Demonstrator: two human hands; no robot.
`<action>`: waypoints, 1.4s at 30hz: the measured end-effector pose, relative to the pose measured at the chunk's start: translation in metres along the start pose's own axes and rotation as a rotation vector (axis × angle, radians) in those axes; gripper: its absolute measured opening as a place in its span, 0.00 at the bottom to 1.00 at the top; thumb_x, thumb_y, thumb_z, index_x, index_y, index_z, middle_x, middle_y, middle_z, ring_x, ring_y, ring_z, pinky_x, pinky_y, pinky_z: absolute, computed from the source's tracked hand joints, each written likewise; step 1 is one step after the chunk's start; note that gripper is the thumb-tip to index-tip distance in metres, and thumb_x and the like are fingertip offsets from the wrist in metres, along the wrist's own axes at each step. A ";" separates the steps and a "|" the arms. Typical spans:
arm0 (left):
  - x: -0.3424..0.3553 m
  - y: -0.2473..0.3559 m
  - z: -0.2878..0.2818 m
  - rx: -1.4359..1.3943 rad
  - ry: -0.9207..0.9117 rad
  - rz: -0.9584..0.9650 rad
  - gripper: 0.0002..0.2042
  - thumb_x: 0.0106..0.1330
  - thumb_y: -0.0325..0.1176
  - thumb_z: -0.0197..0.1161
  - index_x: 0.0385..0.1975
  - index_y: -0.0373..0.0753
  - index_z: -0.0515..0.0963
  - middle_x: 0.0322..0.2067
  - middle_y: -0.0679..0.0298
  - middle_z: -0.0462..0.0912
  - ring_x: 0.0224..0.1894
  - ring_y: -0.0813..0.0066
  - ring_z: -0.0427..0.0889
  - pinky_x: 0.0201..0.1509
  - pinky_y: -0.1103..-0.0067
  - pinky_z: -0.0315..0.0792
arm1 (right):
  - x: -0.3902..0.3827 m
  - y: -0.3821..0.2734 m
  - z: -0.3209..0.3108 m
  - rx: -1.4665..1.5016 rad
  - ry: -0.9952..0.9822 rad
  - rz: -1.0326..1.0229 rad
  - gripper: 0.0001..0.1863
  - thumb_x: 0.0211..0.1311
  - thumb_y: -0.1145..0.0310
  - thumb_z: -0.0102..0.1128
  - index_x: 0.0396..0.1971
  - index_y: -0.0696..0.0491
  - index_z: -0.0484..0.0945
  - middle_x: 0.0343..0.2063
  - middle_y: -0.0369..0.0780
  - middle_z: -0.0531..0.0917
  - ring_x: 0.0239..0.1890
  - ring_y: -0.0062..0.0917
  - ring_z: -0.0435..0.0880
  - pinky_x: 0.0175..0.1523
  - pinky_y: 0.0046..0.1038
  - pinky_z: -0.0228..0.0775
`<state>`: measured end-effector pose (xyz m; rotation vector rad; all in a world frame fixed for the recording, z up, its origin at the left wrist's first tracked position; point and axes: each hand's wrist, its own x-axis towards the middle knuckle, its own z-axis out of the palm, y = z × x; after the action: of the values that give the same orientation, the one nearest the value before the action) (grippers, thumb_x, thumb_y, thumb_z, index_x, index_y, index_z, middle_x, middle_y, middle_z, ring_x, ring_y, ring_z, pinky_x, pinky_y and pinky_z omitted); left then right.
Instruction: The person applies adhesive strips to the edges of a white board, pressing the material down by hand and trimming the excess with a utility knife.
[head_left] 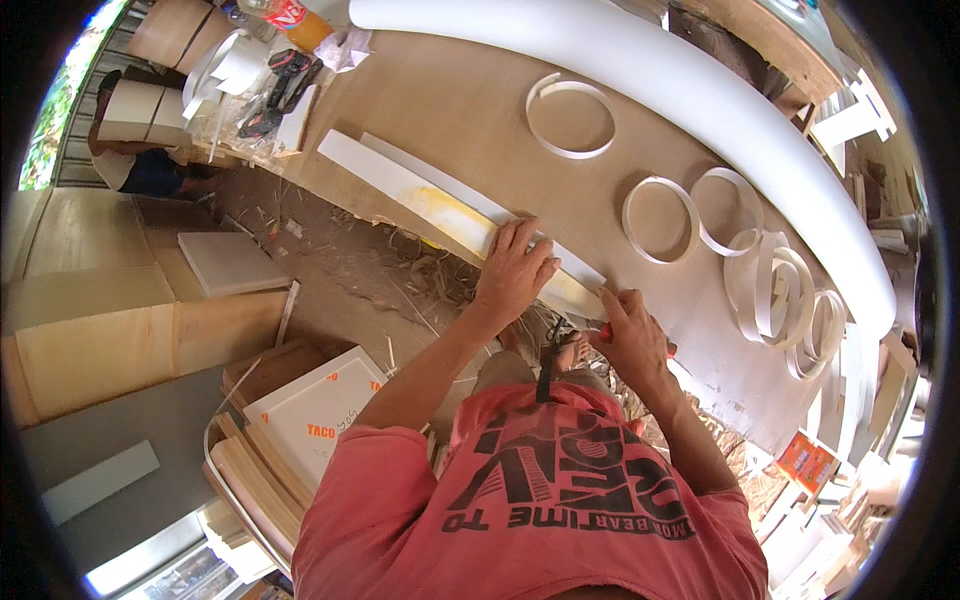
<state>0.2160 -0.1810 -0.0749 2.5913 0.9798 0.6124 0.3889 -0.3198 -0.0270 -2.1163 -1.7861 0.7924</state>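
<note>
Well left of the left hand stand wood cabinets (90, 330); below and left of that hand, nearer the body, is a white box (320, 410). A drill (290, 62) and a bottle (305, 30) are up and left of it, well apart.

The board (420, 198), yellow-stained, lies along the near edge of the table (430, 90), running up and left from beneath the left hand (515, 268). That hand's fingers are bent across the board; whether the thumb pinches it cannot be told. A strip (440, 184) lies just behind the board.

The right hand (635, 335), at the board's near end, is curled around a red-handled tool (606, 332). Beyond and right of this hand lie several white rings (580, 156), some overlapping. A white roll (650, 65) curves behind them.
</note>
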 end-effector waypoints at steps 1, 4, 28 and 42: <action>0.000 -0.002 0.000 -0.033 0.014 -0.001 0.12 0.59 0.36 0.61 0.37 0.36 0.74 0.48 0.53 0.69 0.52 0.53 0.67 0.58 0.61 0.62 | 0.001 -0.002 -0.002 -0.019 -0.009 -0.017 0.33 0.44 0.65 0.68 0.54 0.49 0.67 0.45 0.44 0.71 0.45 0.40 0.77 0.47 0.39 0.72; -0.001 -0.009 -0.002 -0.132 0.041 -0.005 0.12 0.59 0.35 0.61 0.39 0.36 0.75 0.49 0.54 0.70 0.52 0.52 0.67 0.56 0.62 0.63 | 0.003 -0.003 -0.002 -0.062 -0.029 -0.044 0.34 0.43 0.64 0.69 0.54 0.50 0.67 0.45 0.43 0.71 0.47 0.39 0.76 0.47 0.40 0.72; 0.004 -0.096 -0.038 0.260 0.017 -0.137 0.20 0.62 0.44 0.57 0.48 0.36 0.74 0.55 0.51 0.66 0.60 0.54 0.61 0.65 0.58 0.54 | 0.011 0.005 0.006 -0.112 0.018 -0.173 0.33 0.39 0.68 0.69 0.50 0.55 0.68 0.47 0.43 0.71 0.43 0.43 0.78 0.44 0.42 0.73; 0.010 -0.099 -0.041 0.229 -0.004 -0.166 0.19 0.61 0.44 0.59 0.46 0.38 0.75 0.55 0.53 0.67 0.60 0.54 0.62 0.64 0.59 0.55 | 0.016 -0.002 -0.010 -0.102 -0.053 -0.117 0.27 0.41 0.71 0.63 0.47 0.58 0.69 0.45 0.45 0.71 0.44 0.40 0.76 0.46 0.39 0.72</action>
<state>0.1484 -0.0979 -0.0786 2.6653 1.3170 0.4766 0.3941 -0.3027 -0.0216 -2.0469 -1.9975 0.7489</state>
